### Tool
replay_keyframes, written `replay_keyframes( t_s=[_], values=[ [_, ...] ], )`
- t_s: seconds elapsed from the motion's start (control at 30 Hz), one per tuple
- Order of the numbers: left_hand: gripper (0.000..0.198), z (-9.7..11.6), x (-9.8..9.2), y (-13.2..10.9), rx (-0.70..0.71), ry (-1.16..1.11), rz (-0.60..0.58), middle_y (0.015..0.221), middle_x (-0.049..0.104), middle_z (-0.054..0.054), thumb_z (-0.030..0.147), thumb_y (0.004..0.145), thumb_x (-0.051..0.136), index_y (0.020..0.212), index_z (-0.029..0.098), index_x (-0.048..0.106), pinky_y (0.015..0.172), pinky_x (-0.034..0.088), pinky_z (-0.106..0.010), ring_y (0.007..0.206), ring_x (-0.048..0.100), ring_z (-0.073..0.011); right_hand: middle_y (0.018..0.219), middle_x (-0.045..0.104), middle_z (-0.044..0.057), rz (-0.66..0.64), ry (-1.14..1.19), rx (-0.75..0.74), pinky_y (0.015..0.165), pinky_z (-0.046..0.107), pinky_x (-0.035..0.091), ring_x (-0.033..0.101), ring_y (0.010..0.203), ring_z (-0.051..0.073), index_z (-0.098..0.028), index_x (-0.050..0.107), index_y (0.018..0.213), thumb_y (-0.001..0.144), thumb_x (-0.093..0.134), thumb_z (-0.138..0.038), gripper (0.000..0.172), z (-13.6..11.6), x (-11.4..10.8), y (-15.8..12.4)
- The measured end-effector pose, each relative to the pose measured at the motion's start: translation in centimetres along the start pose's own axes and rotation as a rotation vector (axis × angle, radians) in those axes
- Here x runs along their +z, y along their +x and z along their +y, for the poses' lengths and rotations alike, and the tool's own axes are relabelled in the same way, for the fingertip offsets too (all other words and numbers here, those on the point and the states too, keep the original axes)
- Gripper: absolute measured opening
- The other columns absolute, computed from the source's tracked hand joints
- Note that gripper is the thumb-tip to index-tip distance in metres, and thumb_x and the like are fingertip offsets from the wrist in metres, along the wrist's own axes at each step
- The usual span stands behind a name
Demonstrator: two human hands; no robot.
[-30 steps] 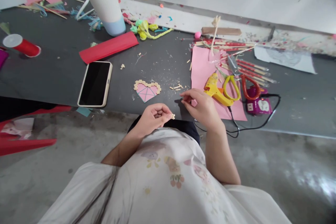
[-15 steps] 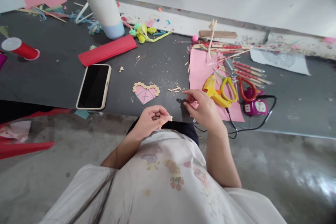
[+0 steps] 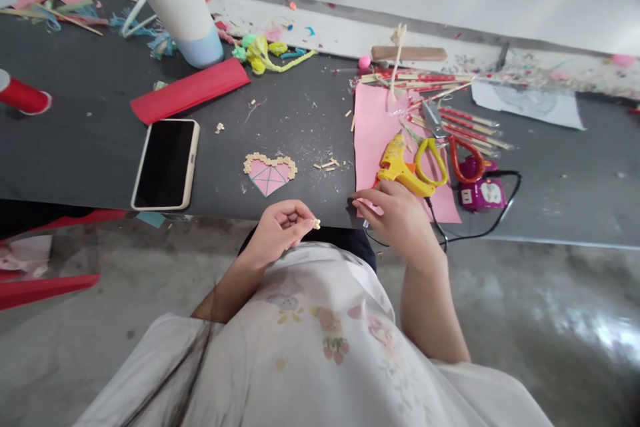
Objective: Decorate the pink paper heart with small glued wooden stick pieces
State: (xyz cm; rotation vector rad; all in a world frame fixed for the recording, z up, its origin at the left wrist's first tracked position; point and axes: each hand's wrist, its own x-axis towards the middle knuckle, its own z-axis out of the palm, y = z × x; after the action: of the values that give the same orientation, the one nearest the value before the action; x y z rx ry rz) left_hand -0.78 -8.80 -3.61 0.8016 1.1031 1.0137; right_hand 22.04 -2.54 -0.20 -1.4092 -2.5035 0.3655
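My left hand (image 3: 283,228) is curled closed near my chest, and its fingertips pinch a small pale wood piece (image 3: 316,223). My right hand (image 3: 395,213) rests at the near edge of the dark mat (image 3: 100,140), fingers pinched together on something I cannot make out, right beside the yellow glue gun (image 3: 400,167). A pink paper heart (image 3: 269,171) edged with small wood bits lies on the mat ahead of my left hand. A few loose wood bits (image 3: 327,164) lie between the heart and the pink paper sheet (image 3: 375,127).
A phone (image 3: 164,163) lies face up at the left. A red folded sheet (image 3: 187,90), a white and blue bottle (image 3: 175,0) and a red thread spool (image 3: 23,95) stand further back. Yellow scissors (image 3: 431,160), red scissors (image 3: 465,157), a purple power plug (image 3: 480,192) and several sticks crowd the right.
My right hand has drawn back from the loose wood bits toward the mat's near edge, closer to the glue gun. My left hand has kept its pinch on the wood piece.
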Motion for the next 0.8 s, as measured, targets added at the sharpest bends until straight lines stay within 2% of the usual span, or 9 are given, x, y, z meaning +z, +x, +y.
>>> replay_keyframes(
  t_s=[0.17, 0.4, 0.57, 0.8],
  values=[
    [0.022, 0.0, 0.1, -0.1, -0.001, 0.012, 0.015, 0.043, 0.041, 0.008, 0.037, 0.076, 0.072, 0.072, 0.017, 0.064, 0.037, 0.022, -0.016, 0.036, 0.031, -0.0025, 0.078, 0.056, 0.008, -0.012, -0.128, -0.050, 0.063, 0.033, 0.036, 0.050, 0.075, 0.021, -0.020, 0.069, 0.078, 0.096, 0.053, -0.033, 0.027, -0.1, 0.3, 0.5],
    [0.022, 0.0, 0.2, 0.0, 0.002, -0.028, 0.032, 0.042, 0.040, 0.009, 0.036, 0.074, 0.073, 0.070, 0.017, 0.064, 0.036, 0.021, -0.017, 0.035, 0.028, -0.0022, 0.076, 0.061, 0.007, 0.072, -0.141, -0.018, 0.063, 0.033, 0.038, 0.054, 0.074, 0.021, -0.020, 0.062, 0.078, 0.095, 0.053, -0.029, 0.021, 0.5, -0.3, 0.2],
    [0.021, 0.1, 0.1, 0.0, -0.006, -0.033, 0.025, 0.042, 0.041, 0.008, 0.035, 0.074, 0.073, 0.070, 0.017, 0.063, 0.036, 0.021, -0.017, 0.035, 0.030, -0.0026, 0.068, 0.058, 0.004, 0.151, -0.105, 0.011, 0.059, 0.032, 0.041, 0.053, 0.064, 0.018, -0.020, 0.058, 0.071, 0.094, 0.053, -0.026, 0.024, 1.0, -1.0, -0.3],
    [0.024, 0.2, 0.1, 0.0, -0.022, -0.031, 0.023, 0.042, 0.041, 0.008, 0.038, 0.073, 0.074, 0.070, 0.017, 0.064, 0.037, 0.021, -0.017, 0.036, 0.031, -0.0029, 0.065, 0.061, 0.001, 0.207, -0.034, 0.117, 0.057, 0.029, 0.044, 0.057, 0.061, 0.016, -0.020, 0.062, 0.073, 0.091, 0.059, -0.027, 0.020, 1.4, -1.7, -1.4]
  ],
)
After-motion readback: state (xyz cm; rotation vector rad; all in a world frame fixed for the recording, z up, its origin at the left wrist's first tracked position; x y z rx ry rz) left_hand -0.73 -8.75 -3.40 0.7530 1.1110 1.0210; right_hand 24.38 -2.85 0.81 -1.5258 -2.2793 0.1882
